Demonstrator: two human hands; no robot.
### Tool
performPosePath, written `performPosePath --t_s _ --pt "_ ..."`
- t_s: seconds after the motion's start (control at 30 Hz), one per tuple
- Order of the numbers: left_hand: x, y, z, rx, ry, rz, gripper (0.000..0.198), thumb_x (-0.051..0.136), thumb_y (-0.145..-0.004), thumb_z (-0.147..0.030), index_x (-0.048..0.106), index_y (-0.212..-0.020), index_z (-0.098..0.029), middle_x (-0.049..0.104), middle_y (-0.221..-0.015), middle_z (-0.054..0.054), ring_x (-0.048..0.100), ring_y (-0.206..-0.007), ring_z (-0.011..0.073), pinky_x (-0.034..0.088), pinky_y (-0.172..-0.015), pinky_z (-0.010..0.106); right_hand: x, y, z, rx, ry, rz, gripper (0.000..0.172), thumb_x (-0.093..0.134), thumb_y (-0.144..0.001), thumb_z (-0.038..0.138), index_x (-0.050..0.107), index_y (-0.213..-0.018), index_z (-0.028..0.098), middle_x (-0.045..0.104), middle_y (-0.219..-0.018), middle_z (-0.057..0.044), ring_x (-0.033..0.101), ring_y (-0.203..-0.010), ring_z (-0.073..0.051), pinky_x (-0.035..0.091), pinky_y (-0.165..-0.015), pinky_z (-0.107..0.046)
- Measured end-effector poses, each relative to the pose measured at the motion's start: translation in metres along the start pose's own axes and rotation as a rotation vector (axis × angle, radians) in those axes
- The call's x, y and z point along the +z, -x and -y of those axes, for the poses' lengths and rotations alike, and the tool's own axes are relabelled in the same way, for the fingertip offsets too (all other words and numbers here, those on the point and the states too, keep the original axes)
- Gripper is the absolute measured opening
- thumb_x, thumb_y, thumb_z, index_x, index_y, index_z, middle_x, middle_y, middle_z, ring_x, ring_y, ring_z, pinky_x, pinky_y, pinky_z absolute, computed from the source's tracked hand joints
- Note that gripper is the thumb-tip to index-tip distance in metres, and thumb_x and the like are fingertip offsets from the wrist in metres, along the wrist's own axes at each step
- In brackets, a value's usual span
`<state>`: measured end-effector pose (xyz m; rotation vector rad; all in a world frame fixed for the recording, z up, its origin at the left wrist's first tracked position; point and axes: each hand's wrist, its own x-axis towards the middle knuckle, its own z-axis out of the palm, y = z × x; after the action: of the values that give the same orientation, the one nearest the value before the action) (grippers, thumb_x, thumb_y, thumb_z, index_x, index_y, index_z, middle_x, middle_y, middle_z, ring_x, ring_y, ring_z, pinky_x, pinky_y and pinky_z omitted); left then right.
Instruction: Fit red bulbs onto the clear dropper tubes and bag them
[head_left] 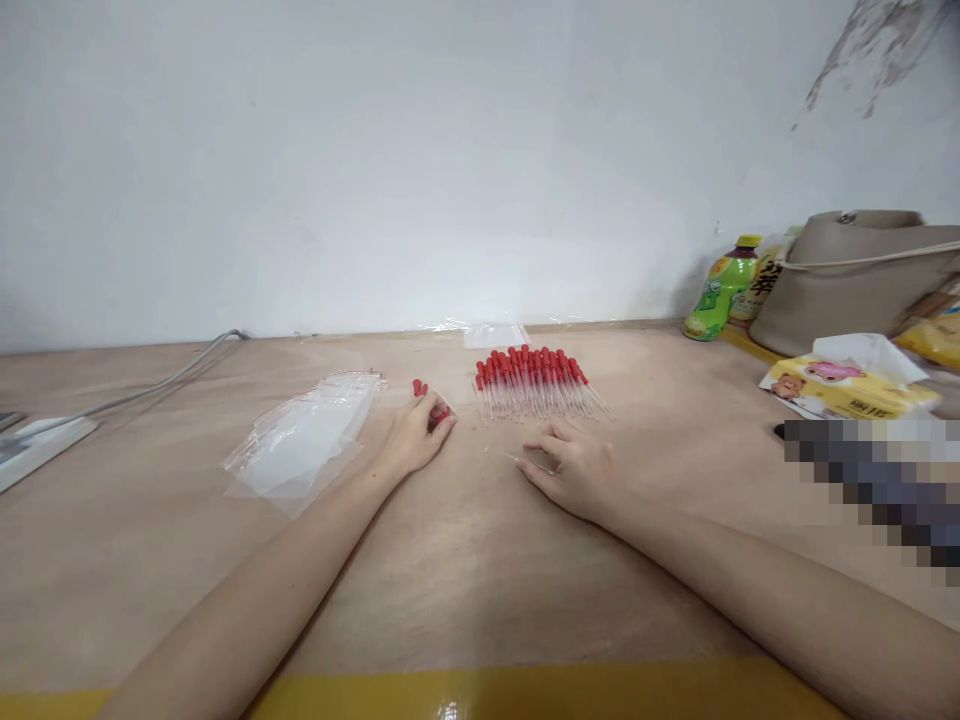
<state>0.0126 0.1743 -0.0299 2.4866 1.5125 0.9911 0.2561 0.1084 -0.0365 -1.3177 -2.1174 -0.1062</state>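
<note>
My left hand (421, 432) rests on the brown table with its fingers closed round a small red cap (442, 413); two more red caps (418, 387) show just beyond the fingers. My right hand (574, 462) is curled low over the table, thumb and forefinger together at a thin clear tube (508, 456) that points left. Beyond the right hand lies a heap of clear thin tubes with red caps (532, 380), the caps towards the wall. Left of my left hand, clear zip bags (304, 435) lie fanned out in a stack.
Against the wall lies a flat clear packet (495, 336). A green bottle (721, 290), a beige bag (847, 280) and a yellow tissue pack (847, 385) stand at the right. On the left, a grey cable (172, 378) runs to a white power strip (49, 445).
</note>
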Motion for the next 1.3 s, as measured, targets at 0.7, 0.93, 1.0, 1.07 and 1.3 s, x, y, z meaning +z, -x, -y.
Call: performPosePath --t_s 0.7,0.93,1.0,1.07,1.3 --pt "-0.009 0.04 -0.045 0.156 0.153 0.103 0.017 0.042 -0.087 -0.029 0.056 -0.092 -0.019 0.056 -0.086 0.003 0.054 -0.079 0.015 0.043 -0.072 0.028 0.007 -0.007 -0.002 -0.094 -0.206 0.019 0.016 0.042 -0.086 0.025 0.055 -0.08 0.018 0.063 -0.074 -0.001 0.052 -0.064 -0.012 0.028 -0.076 -0.031" --pt "-0.006 0.039 -0.045 0.117 0.185 0.091 0.016 0.046 -0.085 -0.029 0.057 -0.09 -0.02 0.063 -0.078 0.0 0.057 -0.069 0.0129 0.044 -0.063 0.024 -0.001 -0.01 0.005 -0.192 -0.181 0.064 0.017 0.043 -0.086 0.024 0.057 -0.081 0.017 0.064 -0.075 -0.002 0.053 -0.065 -0.011 0.028 -0.076 -0.03" --pt "-0.005 0.039 -0.045 0.114 0.204 0.083 0.015 0.047 -0.085 -0.029 0.058 -0.09 -0.02 0.064 -0.079 0.0 0.058 -0.069 0.0127 0.045 -0.064 0.024 0.001 -0.01 0.003 -0.207 -0.211 0.071 0.018 0.041 -0.086 0.024 0.057 -0.082 0.018 0.064 -0.077 -0.001 0.053 -0.067 -0.011 0.028 -0.075 -0.029" --pt "-0.004 0.04 -0.044 0.114 0.231 0.077 0.015 0.048 -0.084 -0.029 0.059 -0.089 -0.02 0.065 -0.081 0.0 0.059 -0.071 0.0128 0.046 -0.065 0.023 0.004 -0.01 0.0 -0.223 -0.259 0.084 0.019 0.041 -0.087 0.024 0.058 -0.084 0.019 0.064 -0.077 0.0 0.053 -0.068 -0.011 0.028 -0.074 -0.029" --pt "-0.003 0.044 -0.043 0.121 0.292 0.175 0.018 0.047 -0.085 -0.031 0.061 -0.09 -0.021 0.066 -0.085 0.0 0.061 -0.076 0.0133 0.048 -0.07 0.024 0.003 -0.012 -0.003 -0.226 -0.266 0.154 0.019 0.043 -0.086 0.022 0.062 -0.084 0.021 0.065 -0.075 0.002 0.053 -0.066 -0.011 0.027 -0.073 -0.029"
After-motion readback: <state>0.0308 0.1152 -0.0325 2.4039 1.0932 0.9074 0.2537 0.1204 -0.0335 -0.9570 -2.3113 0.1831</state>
